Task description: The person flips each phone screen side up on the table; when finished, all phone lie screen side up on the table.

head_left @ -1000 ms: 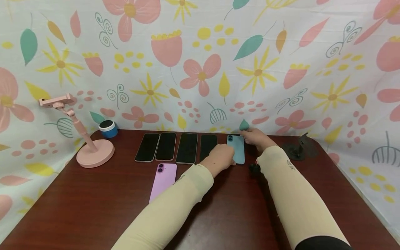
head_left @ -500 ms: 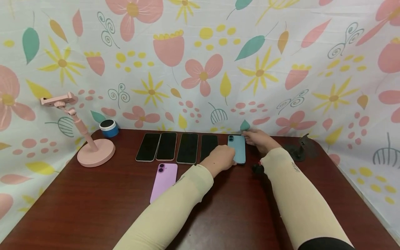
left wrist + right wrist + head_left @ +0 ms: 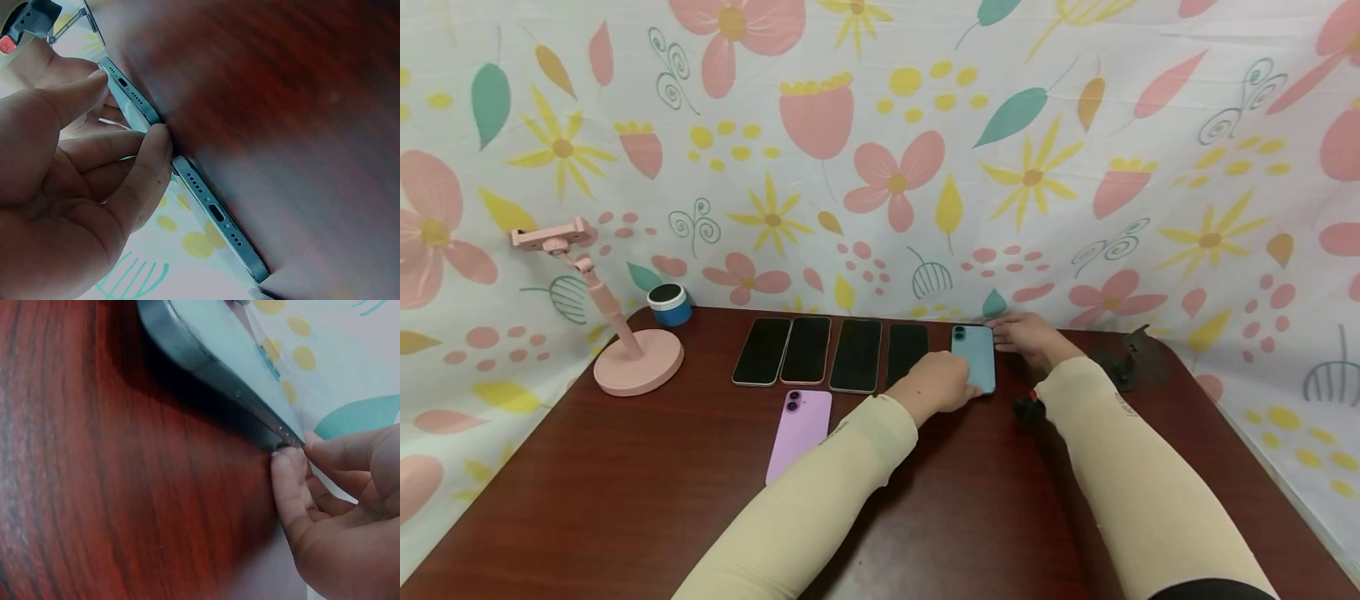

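A light-blue phone lies back side up at the right end of a row, its camera lenses at the far left corner. My left hand grips its near end; in the left wrist view the thumb and a finger sit at the two sides of the end with the charging port. My right hand pinches the far right corner, its fingertips low against the edge in the right wrist view. Beside the blue phone, partly behind my left hand, is a dark-screened phone.
Three more dark-screened phones stretch leftward: one phone, another, and the last. A purple phone lies nearer. Left stand a pink phone stand and a blue jar; right, a dark stand. Patterned cloth backs the table.
The head view has turned slightly, shifting the scene to the right. Both hands stay at the blue phone, which keeps its place in the row.
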Demonstrator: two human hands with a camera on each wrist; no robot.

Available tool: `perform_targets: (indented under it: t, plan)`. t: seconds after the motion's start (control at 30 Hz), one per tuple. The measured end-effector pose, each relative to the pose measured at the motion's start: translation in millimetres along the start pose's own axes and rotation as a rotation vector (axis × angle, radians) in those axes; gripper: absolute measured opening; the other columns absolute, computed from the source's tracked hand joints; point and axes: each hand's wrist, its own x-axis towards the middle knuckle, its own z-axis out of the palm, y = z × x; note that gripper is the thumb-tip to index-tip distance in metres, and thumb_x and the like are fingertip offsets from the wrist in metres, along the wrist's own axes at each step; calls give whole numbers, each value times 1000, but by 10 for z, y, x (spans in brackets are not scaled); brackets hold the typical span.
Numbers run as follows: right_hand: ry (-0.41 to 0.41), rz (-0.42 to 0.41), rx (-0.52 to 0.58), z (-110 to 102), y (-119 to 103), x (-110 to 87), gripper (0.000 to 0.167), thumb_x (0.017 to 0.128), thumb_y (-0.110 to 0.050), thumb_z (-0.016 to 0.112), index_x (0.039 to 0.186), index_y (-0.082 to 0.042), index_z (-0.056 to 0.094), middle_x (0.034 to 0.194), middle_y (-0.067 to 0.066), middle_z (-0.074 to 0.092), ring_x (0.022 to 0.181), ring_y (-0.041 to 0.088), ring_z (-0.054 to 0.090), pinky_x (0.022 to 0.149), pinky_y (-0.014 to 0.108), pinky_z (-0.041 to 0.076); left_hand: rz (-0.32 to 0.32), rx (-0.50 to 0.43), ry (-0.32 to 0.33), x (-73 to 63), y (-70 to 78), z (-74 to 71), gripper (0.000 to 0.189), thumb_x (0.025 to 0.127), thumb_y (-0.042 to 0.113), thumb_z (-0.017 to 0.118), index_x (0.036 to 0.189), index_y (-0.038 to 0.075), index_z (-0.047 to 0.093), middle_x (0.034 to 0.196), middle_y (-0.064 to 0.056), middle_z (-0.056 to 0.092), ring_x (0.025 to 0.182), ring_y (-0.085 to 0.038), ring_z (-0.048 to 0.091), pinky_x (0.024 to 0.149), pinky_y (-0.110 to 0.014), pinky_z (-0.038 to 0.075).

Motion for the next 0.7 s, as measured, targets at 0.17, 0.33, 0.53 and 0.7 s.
perform_targets:
  t: [0.17, 0.33, 0.53, 0.7]
  plan:
    - [4, 32, 12, -23, -52, -21, 51, 116, -16, 40, 162, 5, 39, 168, 31, 35, 140, 35, 53, 98, 27, 61, -14, -26, -7, -7, 8, 1, 48, 111, 49, 55, 79, 18, 73, 81, 0, 72, 78, -15, 68, 73, -27, 54]
    - [7, 33, -8, -53, -170, -83, 50, 116, -17, 42, 162, 4, 40, 168, 31, 35, 146, 41, 50, 106, 34, 60, -42, -46, -7, -1, 14, 14, 52, 110, 53, 54, 74, 19, 69, 75, 0, 67, 74, -15, 67, 71, -28, 53]
    - [20, 22, -105, -26, -325, -175, 49, 114, -13, 45, 157, 11, 44, 164, 34, 39, 144, 45, 53, 105, 37, 60, -53, -91, -7, -27, 22, 13, 58, 110, 57, 49, 79, 17, 76, 80, -4, 74, 76, -18, 69, 71, -30, 55]
    - [36, 12, -135, 52, -426, -204, 47, 113, -11, 47, 154, 12, 47, 163, 34, 41, 143, 45, 54, 110, 44, 57, -71, -194, -9, -78, -15, -8, 61, 111, 59, 45, 82, 16, 76, 80, -5, 73, 76, -19, 68, 73, -31, 54]
